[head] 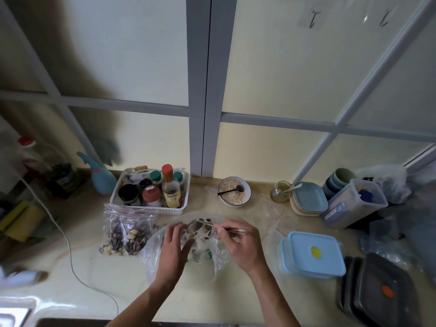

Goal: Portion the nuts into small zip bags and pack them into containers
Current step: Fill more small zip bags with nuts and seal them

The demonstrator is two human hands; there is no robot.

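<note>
A person's two hands worked over a large clear plastic bag [212, 256] at the middle of a pale countertop [94, 274]. The right hand [240, 244] pinched the handle of a metal spoon [195, 226], its bowl tipped over the bag's open mouth, where dark seeds showed. The left hand [174, 241] curled its fingers around the bag's near rim and held it open, though blur there made the exact grip hard to read.

Just left of the bag stood small zip bags [127, 232], already filled with striped sunflower seeds and pale nuts, leaning against a white basket [118, 192] crowded with sauce bottles and jars. Behind the hands sat a white bowl [234, 191] of crumbled grain with a dark spoon resting in it, and beside it a small glass jar [280, 191]. Empty zip bags [271, 208] lay flat between the bowl and the right hand.

To the right, a light blue lidded container [313, 254] waited near the right wrist, with dark containers [377, 289] stacked at the counter's edge. Further back stood a stack of blue plates [309, 199], nested cups [339, 180] and a tall clear lidded box [354, 204]. A white cable [68, 246] trailed across the counter's left side.
</note>
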